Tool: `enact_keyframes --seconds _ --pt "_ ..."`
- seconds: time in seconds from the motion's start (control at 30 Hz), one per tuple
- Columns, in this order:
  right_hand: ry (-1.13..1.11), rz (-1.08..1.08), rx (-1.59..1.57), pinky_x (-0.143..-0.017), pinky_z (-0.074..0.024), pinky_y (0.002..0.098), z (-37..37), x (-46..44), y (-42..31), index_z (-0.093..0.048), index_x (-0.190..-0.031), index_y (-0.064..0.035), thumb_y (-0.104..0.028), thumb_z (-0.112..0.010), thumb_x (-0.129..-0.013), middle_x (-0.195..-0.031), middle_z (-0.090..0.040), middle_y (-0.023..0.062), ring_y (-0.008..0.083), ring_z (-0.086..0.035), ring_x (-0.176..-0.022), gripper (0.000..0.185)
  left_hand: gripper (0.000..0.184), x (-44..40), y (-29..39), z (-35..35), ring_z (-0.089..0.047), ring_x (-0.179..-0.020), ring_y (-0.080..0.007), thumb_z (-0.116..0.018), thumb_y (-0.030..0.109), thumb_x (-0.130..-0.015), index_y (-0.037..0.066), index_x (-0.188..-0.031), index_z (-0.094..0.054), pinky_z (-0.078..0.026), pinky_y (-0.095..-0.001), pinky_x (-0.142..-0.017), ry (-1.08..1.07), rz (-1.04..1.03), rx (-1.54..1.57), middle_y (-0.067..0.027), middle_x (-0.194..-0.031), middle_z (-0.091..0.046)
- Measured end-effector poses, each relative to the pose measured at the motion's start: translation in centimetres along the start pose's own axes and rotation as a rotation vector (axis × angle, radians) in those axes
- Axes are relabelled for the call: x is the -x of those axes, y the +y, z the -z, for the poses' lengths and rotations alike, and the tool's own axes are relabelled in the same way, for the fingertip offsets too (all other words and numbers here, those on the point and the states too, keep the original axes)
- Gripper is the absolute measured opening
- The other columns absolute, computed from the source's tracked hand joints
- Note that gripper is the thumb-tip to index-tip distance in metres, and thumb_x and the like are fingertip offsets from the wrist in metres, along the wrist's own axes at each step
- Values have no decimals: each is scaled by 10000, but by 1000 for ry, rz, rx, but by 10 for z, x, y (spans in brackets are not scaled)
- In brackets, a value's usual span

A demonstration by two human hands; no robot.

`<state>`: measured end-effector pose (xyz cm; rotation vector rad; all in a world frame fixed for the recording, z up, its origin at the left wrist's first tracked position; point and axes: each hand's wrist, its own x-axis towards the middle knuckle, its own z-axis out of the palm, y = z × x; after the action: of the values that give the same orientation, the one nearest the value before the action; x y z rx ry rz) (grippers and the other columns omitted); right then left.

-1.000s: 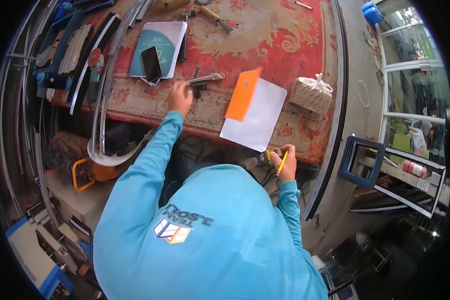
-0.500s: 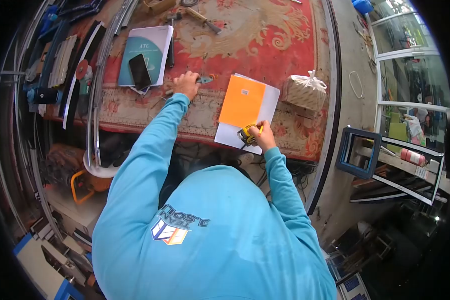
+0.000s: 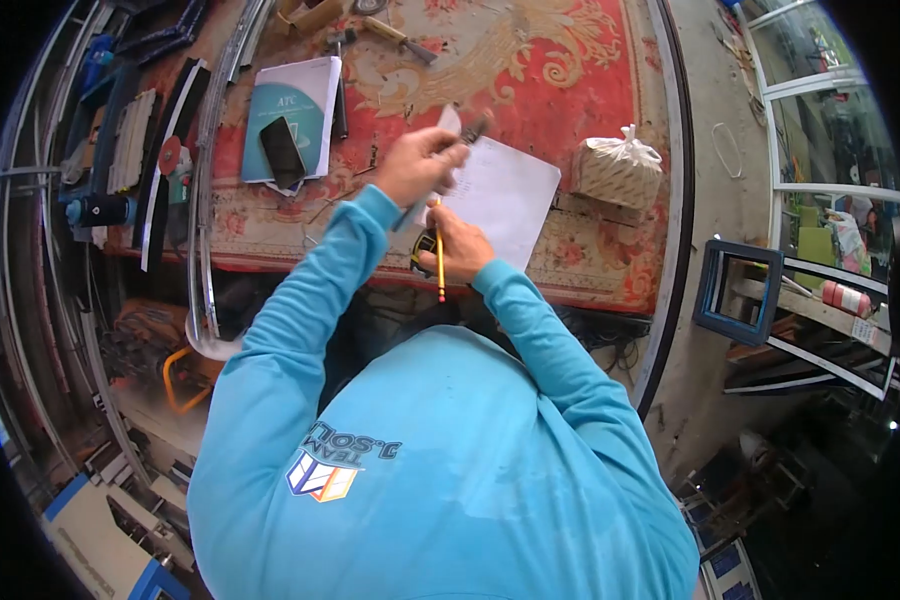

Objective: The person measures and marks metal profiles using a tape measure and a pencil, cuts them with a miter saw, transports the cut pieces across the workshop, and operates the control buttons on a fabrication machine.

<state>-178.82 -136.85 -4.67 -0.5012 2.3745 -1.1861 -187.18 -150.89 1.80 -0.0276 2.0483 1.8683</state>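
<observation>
My left hand (image 3: 422,168) is closed above the left edge of the white paper (image 3: 505,200). A dark, blurred tool (image 3: 476,128) sticks out beyond its fingers; its kind does not show. Close below, my right hand (image 3: 460,248) is closed on a yellow pencil (image 3: 440,255) with its eraser end toward me. The same hand also holds a black and yellow tape measure (image 3: 424,250), partly hidden by the fingers. Faint marks show on the white paper, and the orange sheet cannot be seen.
On the carpet-covered table (image 3: 390,235), a phone (image 3: 282,152) lies on a teal booklet (image 3: 260,105) at left. A hammer (image 3: 341,85) is beside them. At right sits a wrapped block (image 3: 615,172) topped by a white plastic bag. Metal profiles (image 3: 202,230) run along the left.
My left hand has moved right from the table, now with a blurred tool. My right hand has shifted left with the tape measure and pencil. The orange sheet no longer shows on the white paper.
</observation>
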Motion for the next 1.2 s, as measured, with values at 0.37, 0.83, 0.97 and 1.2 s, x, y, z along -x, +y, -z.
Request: enact_keyframes --seconds 0.37,0.83,0.97,1.2 --pt "-93 13 90 -764 -468 474 -12 30 32 -482 -1017 -37 -324 -673 -679 -964 -573 197 401 -585 -891 483 430 -52 -134 15 -570 -1049 -298 -714 495 -748 126 -969 -699 -446 -437 -917 301 259 -942 -86 -1055 -644" --pt "112 -249 16 -755 -493 432 22 116 56 -476 -1076 -41 -319 -709 -700 -956 -612 189 388 -614 -874 523 585 -35 -128 29 -459 -1134 -330 -747 629 -642 91 -870 -711 -396 -478 -945 349 383 -1026 -122 -1156 -503" --pt "128 -273 18 -748 -495 436 26 127 57 -472 -1066 -43 -310 -711 -700 -929 -619 196 392 -620 -851 512 648 -18 -131 15 -466 -1110 -323 -682 710 -645 102 -866 -719 -379 -473 -927 362 375 -1123 -119 -1102 -536" --pt "166 -333 36 -764 -499 437 28 130 54 -470 -1068 -44 -292 -720 -702 -937 -625 218 401 -629 -870 508 511 -13 -144 1 -472 -1107 -302 -558 601 -838 109 -849 -697 -364 -481 -892 554 191 -1175 -113 -1057 -557"
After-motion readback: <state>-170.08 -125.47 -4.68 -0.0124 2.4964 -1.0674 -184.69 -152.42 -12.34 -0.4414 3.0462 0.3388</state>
